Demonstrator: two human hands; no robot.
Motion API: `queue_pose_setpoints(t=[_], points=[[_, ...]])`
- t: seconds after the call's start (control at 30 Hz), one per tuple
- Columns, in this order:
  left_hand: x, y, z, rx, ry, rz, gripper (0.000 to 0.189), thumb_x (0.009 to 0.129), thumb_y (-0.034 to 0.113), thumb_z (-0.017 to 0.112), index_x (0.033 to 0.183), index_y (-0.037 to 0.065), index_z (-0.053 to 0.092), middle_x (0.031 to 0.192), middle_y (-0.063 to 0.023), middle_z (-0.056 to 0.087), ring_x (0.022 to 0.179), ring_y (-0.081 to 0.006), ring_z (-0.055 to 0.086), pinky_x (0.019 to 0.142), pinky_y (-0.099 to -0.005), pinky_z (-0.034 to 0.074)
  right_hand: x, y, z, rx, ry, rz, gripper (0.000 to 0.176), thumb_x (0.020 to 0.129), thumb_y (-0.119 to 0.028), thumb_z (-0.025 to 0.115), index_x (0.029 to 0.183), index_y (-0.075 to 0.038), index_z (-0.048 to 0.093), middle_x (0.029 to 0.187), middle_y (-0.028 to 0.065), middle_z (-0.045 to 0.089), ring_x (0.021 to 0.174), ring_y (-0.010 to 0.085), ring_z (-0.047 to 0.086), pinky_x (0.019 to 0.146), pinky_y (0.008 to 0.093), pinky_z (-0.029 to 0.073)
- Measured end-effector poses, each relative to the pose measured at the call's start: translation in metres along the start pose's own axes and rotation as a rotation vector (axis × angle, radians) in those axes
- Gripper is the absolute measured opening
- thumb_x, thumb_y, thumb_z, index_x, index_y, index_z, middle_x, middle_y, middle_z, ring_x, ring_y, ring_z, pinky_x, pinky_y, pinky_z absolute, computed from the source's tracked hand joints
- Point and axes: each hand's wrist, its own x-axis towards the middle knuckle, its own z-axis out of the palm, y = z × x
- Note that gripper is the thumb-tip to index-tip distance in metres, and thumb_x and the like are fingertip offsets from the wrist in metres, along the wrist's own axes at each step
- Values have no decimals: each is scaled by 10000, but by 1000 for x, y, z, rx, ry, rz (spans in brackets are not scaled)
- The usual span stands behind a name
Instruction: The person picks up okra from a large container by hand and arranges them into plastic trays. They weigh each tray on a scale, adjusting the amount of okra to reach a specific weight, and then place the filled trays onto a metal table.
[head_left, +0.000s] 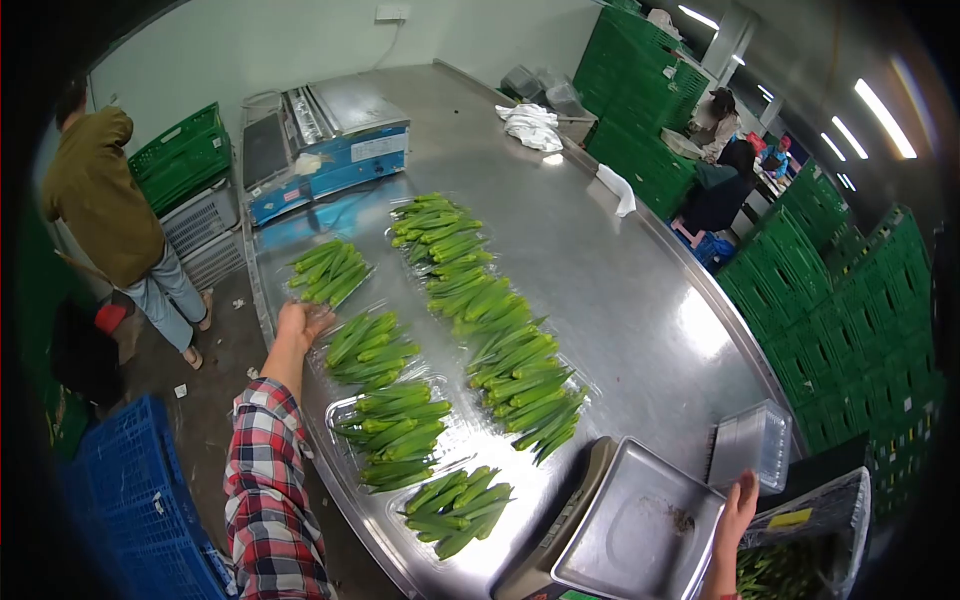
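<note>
My left hand, fingers stretched out, lies at the near edge of a clear tray of green okra on the left side of the steel table. Just below it sits another okra tray, close to my wrist. Several more trays of okra continue toward me, and a second long row of okra runs down the middle. My right hand is beside the right rim of a metal weighing pan, fingers extended with nothing visible in them. The pan holds only small dark debris.
Stacked clear plastic trays stand behind the pan; a crate of loose okra is at lower right. A blue wrapping machine occupies the far left corner. Green crates line the right. A person in brown stands left; others work behind.
</note>
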Motion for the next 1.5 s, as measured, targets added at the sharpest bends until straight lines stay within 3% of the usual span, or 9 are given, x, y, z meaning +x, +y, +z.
queue_pose_setpoints(t=[0.13,0.33,0.4,0.6,0.67,0.77,1.03,1.27,1.5], points=[[26,-6,-7,366,162,60,332,805,14,450,1128,-54,410,1061,-205,524,898,-333,564,755,-448,496,56,8,-2,-711,72,-285,461,891,-100,473,1305,57,343,1316,241,389,1231,360,374,1031,394,288],[22,-3,-41,702,281,446,408,832,138,474,1206,-24,466,1035,-150,566,889,-225,524,793,-359,418,86,44,3,-1271,-317,-32,435,872,-89,436,1280,52,380,1154,265,505,1163,375,427,1011,406,312],[-28,13,-30,556,72,330,362,866,185,505,1164,-20,511,1015,-118,582,966,-210,562,797,-326,450,84,26,9,-1047,1,3,385,855,-65,427,1226,36,438,936,216,605,1010,365,536,883,420,418],[-100,21,-58,399,-228,235,267,889,103,491,1145,42,537,925,-35,601,753,-84,556,649,-209,459,67,26,0,-833,251,-43,347,788,-16,457,1133,22,465,1107,223,511,1030,382,500,842,434,445],[-105,18,-88,406,-462,236,265,901,114,482,1147,22,521,957,-48,595,780,-91,547,622,-200,434,71,65,-3,-1059,53,105,159,730,-14,520,887,10,532,948,201,571,906,356,560,800,431,458],[-225,34,-34,576,-231,303,345,861,30,471,1164,-134,460,1079,-281,551,912,-387,576,807,-456,491,72,25,-13,-1010,-58,115,95,687,-24,560,739,-16,640,806,192,629,791,327,625,688,398,504],[-325,26,-46,614,-353,285,282,865,34,510,1120,-88,508,923,-179,600,771,-249,591,675,-333,507,79,38,-40,-784,20,-118,71,713,-64,558,770,-30,582,780,167,621,780,341,608,699,429,465],[-452,-35,11,782,-695,267,221,892,96,526,1057,-46,567,889,-119,625,743,-168,581,686,-272,487,-77,24,-134,-419,136,-453,72,739,-44,522,799,-40,484,736,140,492,736,318,505,641,423,392],[-608,-175,76,712,-1257,133,217,907,78,470,1075,-42,537,876,-113,621,750,-148,592,724,-264,478,-337,34,-237,-363,-236,-244,120,707,-74,575,706,-78,455,661,79,430,640,254,468,592,363,386]])
